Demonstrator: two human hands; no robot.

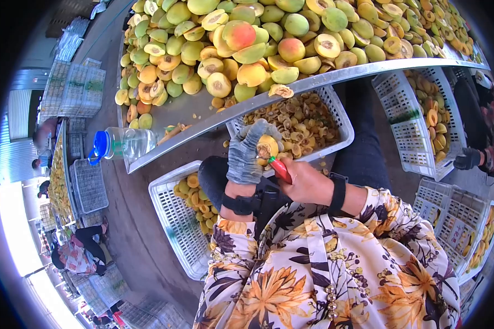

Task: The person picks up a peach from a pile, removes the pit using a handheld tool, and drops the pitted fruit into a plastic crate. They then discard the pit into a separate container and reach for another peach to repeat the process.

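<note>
My left hand (246, 154), in a grey knit glove, is closed round a yellow peach half (268, 146) with its brown pit side turned up. My right hand (311, 184) is bare and wrapped round a red-handled pitting knife (281, 169) with a green collar. The knife's tip meets the cut face of the peach half, and its blade is mostly hidden there. Below and beyond my hands, a white crate (347, 131) holds many brownish pits and scraps. A white crate (173, 241) by my left leg contains yellow peach halves.
A metal-edged table (362, 71) heaped with cut peaches (247, 55) spans the front. On its left corner a blue-lidded water jug (129, 142) lies sideways. More crates (403, 129) of fruit stand at the right, near another person's gloved hand (467, 159). Stacked crates (74, 90) and people are farther left.
</note>
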